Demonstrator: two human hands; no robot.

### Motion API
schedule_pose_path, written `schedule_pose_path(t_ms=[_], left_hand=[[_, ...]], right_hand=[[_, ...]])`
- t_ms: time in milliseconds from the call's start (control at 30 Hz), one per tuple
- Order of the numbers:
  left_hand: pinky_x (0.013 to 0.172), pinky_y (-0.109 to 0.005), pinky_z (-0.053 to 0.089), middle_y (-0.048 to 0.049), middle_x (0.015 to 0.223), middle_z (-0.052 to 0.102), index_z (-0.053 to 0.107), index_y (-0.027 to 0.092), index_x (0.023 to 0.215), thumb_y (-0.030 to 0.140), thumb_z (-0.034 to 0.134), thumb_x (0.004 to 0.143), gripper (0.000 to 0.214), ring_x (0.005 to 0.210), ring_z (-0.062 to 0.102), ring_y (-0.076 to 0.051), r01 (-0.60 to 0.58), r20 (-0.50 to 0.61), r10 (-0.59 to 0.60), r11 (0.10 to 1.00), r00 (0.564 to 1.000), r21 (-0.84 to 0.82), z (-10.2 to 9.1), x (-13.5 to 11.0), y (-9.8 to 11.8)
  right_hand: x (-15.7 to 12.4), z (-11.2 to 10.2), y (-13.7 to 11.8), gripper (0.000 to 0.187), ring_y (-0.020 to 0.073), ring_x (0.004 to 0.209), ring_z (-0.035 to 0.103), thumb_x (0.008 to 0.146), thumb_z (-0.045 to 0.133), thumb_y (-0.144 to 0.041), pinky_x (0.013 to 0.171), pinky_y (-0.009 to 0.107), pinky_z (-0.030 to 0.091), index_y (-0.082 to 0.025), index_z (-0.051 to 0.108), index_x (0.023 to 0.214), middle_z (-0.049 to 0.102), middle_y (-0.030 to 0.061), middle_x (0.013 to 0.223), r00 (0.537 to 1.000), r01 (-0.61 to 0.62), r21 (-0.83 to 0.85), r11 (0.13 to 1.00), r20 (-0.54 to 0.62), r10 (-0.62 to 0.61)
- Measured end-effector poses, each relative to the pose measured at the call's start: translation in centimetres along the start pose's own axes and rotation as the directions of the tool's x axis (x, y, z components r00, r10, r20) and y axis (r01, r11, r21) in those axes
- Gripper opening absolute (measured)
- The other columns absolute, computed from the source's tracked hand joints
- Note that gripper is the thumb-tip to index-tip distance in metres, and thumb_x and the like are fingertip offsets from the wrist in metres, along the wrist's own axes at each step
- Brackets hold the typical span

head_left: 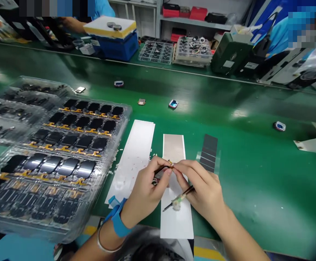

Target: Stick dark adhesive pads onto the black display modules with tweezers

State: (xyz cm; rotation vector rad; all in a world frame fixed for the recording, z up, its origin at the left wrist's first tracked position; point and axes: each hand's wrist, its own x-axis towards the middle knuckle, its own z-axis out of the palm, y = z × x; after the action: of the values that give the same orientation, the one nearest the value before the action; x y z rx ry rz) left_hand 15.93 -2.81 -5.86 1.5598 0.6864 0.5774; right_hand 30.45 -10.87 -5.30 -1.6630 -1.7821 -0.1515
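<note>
My left hand (147,190) grips dark tweezers (160,170) whose tips reach a tiny part with an orange flex tail (170,163). My right hand (201,185) pinches at that same part from the other side, its fingertips beside the left fingers. A slim dark tool with a taped grip (179,200) is tucked under my right palm. Below my hands lies a white strip (174,224), tan film (173,148) covering its far end. A blue wrist strap (117,217) circles my left wrist.
A plastic tray of black display panels with orange flex tails (57,145) fills the left. A white strip with scraps (132,161) and dark film (209,152) flank my hands on the green mat. Beyond stand parts trays (193,50), a blue case (111,47) and a co-worker's arm (73,24).
</note>
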Motion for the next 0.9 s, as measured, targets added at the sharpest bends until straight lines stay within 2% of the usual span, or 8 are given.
schedule_pose_path(t_ms=[133,267,600,733,833,900], left_hand=[[0.063,-0.026,0.041,0.0008,0.074,0.058,0.053,0.021,0.096,0.029,0.048,0.099,0.009,0.067,0.056,-0.014,-0.014,-0.015,0.015,0.997,1.0,0.074,0.0,-0.2,-0.2],[0.062,-0.027,0.042,-0.0016,0.081,0.064,0.054,0.021,0.097,0.025,0.048,0.097,0.007,0.069,0.058,-0.015,-0.01,-0.023,0.012,0.993,1.0,0.118,0.1,-0.4,-0.3],[0.057,-0.022,0.041,0.0026,0.077,0.061,0.055,0.023,0.098,0.023,0.049,0.097,0.006,0.06,0.054,-0.01,-0.033,0.02,0.029,0.979,0.999,0.201,-0.2,-0.4,0.2],[0.058,-0.022,0.041,0.0022,0.077,0.062,0.056,0.023,0.097,0.022,0.05,0.097,0.006,0.066,0.057,-0.011,-0.053,0.035,0.046,0.969,0.998,0.242,-0.3,-0.3,0.0],[0.059,-0.023,0.04,0.0011,0.08,0.063,0.057,0.023,0.096,0.023,0.051,0.096,0.007,0.069,0.057,-0.012,-0.063,0.046,0.054,0.969,0.997,0.237,-0.4,-0.2,0.3],[0.057,-0.023,0.039,0.0009,0.078,0.062,0.057,0.022,0.094,0.022,0.05,0.095,0.007,0.065,0.055,-0.012,-0.069,0.1,0.049,0.974,0.994,0.215,-0.6,-0.3,0.6]], right_hand=[[-1.0,0.0,0.2,0.028,0.0146,0.076,0.068,0.091,0.054,-0.008,0.057,0.027,0.054,-0.018,0.058,0.117,0.07,0.0071,0.101,0.999,0.046,-0.076,0.996,0.006,-0.046],[-1.6,0.1,0.1,0.029,0.0156,0.074,0.066,0.092,0.055,-0.009,0.057,0.028,0.053,-0.017,0.057,0.12,0.07,0.0082,0.1,0.999,0.036,-0.11,0.993,0.04,-0.032],[-1.7,0.3,-0.3,0.034,0.0147,0.077,0.066,0.089,0.055,-0.003,0.059,0.027,0.052,-0.015,0.055,0.121,0.068,0.0061,0.097,0.997,-0.044,-0.006,0.999,0.066,0.044],[-1.4,0.5,-0.4,0.026,0.0132,0.073,0.063,0.087,0.054,-0.002,0.054,0.025,0.047,-0.015,0.056,0.109,0.066,0.0056,0.091,0.997,-0.046,0.033,0.998,0.055,0.045],[-0.6,0.4,-0.1,0.014,0.0098,0.062,0.055,0.089,0.054,-0.007,0.05,0.023,0.041,-0.018,0.058,0.096,0.061,0.0016,0.081,0.981,-0.192,0.199,0.961,0.044,0.187],[0.3,0.3,0.3,0.009,0.0079,0.054,0.048,0.09,0.055,-0.013,0.048,0.023,0.037,-0.019,0.059,0.087,0.056,-0.0018,0.072,0.943,-0.331,0.335,0.882,0.102,0.316]])
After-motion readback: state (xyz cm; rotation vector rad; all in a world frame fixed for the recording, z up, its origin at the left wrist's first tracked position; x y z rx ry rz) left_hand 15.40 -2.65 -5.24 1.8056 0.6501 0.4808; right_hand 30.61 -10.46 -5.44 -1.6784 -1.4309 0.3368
